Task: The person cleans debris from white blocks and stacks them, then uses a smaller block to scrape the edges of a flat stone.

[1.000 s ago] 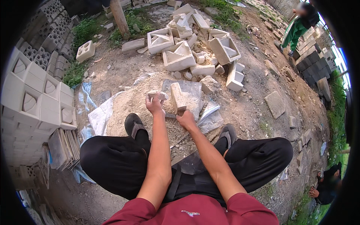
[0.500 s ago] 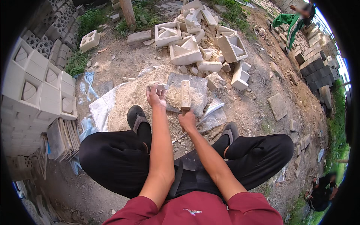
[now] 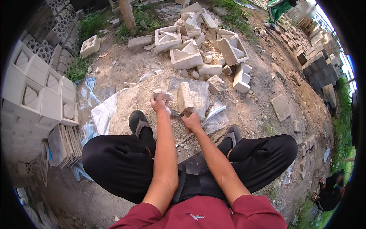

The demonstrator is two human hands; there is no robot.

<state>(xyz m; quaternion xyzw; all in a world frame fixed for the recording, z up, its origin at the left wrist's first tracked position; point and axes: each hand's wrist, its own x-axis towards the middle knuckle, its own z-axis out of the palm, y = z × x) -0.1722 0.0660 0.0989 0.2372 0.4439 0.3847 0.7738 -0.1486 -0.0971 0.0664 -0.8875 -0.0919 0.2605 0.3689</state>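
My left hand (image 3: 160, 104) is closed round a pale broken chunk of block (image 3: 164, 94), held over a mound of crushed pale rubble (image 3: 137, 97). To its right, my right hand (image 3: 191, 122) grips the short handle of a wooden mallet (image 3: 185, 96). The mallet's blocky, dusty head is above a flat grey slab (image 3: 199, 88), apart from the chunk. Between my hands a dark, flat, pointed piece (image 3: 175, 113) lies partly hidden; its kind is unclear.
Beyond the slab lies a heap of broken moulded blocks (image 3: 187, 54). Stacked pale blocks (image 3: 49, 89) and leaning boards (image 3: 65, 145) stand at the left. White sheeting (image 3: 105, 112) lies under the mound. A person in green trousers (image 3: 277, 10) is at the far right.
My left hand has come slightly nearer with the chunk, which has tipped. The mallet head has shifted a little left and tilted. The person in green has moved toward the top edge.
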